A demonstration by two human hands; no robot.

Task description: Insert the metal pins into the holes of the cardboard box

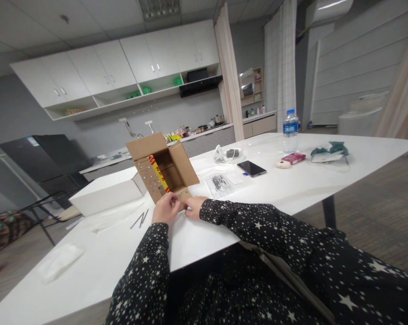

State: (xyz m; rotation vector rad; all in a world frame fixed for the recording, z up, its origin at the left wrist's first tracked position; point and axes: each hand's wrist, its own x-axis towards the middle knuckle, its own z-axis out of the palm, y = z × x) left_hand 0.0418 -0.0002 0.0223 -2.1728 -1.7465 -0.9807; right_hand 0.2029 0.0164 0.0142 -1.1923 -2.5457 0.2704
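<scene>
An open brown cardboard box [163,169] lies on its side on the white table [292,189], its flaps spread and a red and yellow label inside. My left hand [165,208] pinches the box's near bottom flap. My right hand [193,206] touches the same flap from the right, fingers closed on its edge. Both arms wear black sleeves with white stars.
A white box [105,195] stands left of the cardboard box, two thin metal rods [139,220] in front of it. A clear bag of small parts [220,184], a phone [251,168], a water bottle [290,131], a red packet [294,158] and green cloth [329,151] lie further right. White tissue [58,262] lies at the left.
</scene>
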